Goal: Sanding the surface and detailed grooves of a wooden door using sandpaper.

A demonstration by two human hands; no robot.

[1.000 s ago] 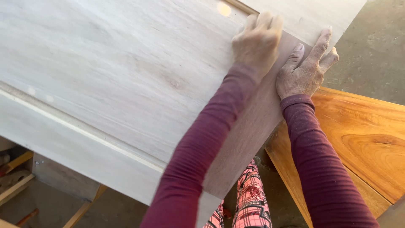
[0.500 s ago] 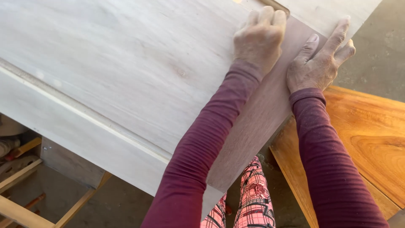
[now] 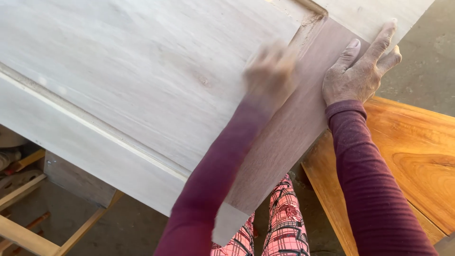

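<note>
Pale whitewashed panel (image 3: 142, 71), maroon sleeves (image 3: 369, 189)

Both arms wear long, fine-ribbed maroon sleeves ending in snug cuffs at the wrists, the right hand (image 3: 359, 71) dusty and the left hand (image 3: 271, 71) blurred, above pink plaid trousers (image 3: 284, 227).

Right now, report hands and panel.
Left hand blurred, on the pale wooden door panel. Right hand flat on its brown frame strip. Nothing obstructing.
</note>
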